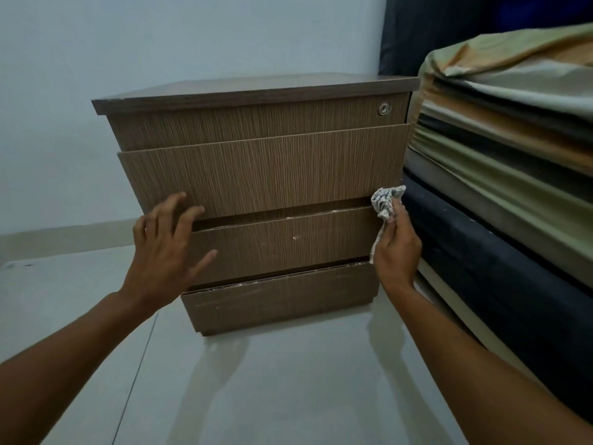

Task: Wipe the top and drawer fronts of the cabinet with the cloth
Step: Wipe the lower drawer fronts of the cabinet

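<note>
Bracing the cabinet (256,175) with its open, empty fingers spread, the left hand (167,242) apparently steadied it while the right hand (396,248) clenched the bunched cloth (385,202) at its right edge.

This looks like a bedroom in a home. A wood-grain bedside cabinet (256,175) with a keyhole lock (383,108) near the right end of its top drawer front stands on a pale tiled floor (256,380) against a plain light wall (160,43). Just beside the cabinet, on its right, stands a bed with a dark mattress (497,284) under rumpled green and orange striped bedding (513,123). Behind the bed, at the cabinet's rear right corner, hangs a dark curtain (433,27).
</note>
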